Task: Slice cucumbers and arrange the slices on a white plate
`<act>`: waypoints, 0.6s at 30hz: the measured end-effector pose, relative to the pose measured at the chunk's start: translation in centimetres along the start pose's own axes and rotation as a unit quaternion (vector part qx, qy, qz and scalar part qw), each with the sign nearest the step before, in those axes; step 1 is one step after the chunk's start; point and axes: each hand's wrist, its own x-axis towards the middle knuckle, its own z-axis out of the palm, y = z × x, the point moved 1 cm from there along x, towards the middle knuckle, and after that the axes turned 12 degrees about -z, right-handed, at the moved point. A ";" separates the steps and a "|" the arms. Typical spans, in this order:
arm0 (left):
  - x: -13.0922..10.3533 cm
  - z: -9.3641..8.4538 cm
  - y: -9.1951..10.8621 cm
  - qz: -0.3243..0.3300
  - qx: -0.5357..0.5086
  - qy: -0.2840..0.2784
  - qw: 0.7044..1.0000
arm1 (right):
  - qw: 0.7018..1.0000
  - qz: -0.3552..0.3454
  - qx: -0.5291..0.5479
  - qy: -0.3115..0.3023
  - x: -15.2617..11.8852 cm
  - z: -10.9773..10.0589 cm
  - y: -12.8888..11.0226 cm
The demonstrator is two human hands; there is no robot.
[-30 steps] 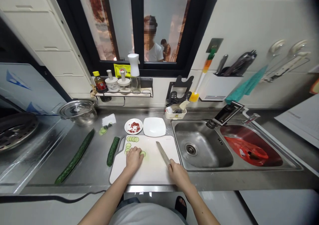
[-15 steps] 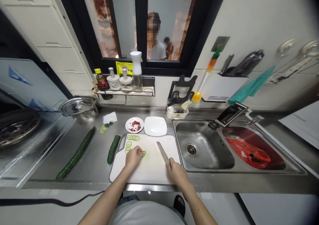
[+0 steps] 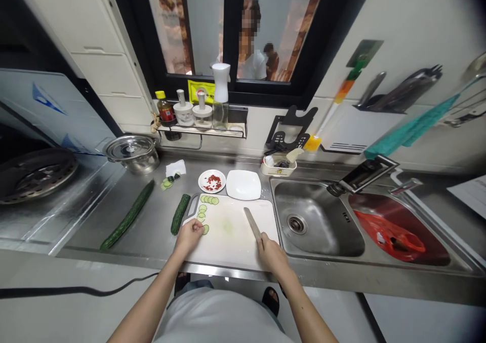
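My left hand is over the left side of the white cutting board, its fingers closed in a pinch at a thin cucumber slice. Just beyond it, more cucumber slices lie in an overlapping row and a short column near the board's handle. On the right of the board, my right hand is wrapped around the handle of a knife, whose blade points away from me. A cut piece of cucumber rests just left of the board.
A whole cucumber lies farther left. Behind the board stand a plate with red chopped bits and a white square plate. A steel sink borders the board's right. A lidded pot stands at the back left.
My left hand has moved left across the board with the cucumber slice, toward the other slices. My right hand still holds the knife in about the same place. The view has shifted slightly.
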 end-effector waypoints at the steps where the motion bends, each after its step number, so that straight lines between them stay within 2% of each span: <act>1: 0.3 -0.2 -0.3 -0.004 0.004 0.009 1.000 | 1.000 0.001 0.000 -0.001 0.0 0.0 0.0; 9: 1.4 -1.2 -0.7 -0.016 0.031 0.047 0.998 | 1.000 0.002 0.006 -0.006 -0.2 -0.4 -0.5; 18: 2.3 -0.3 -0.3 -0.005 0.035 0.076 0.996 | 1.000 0.008 0.005 -0.006 -0.1 -0.2 -0.6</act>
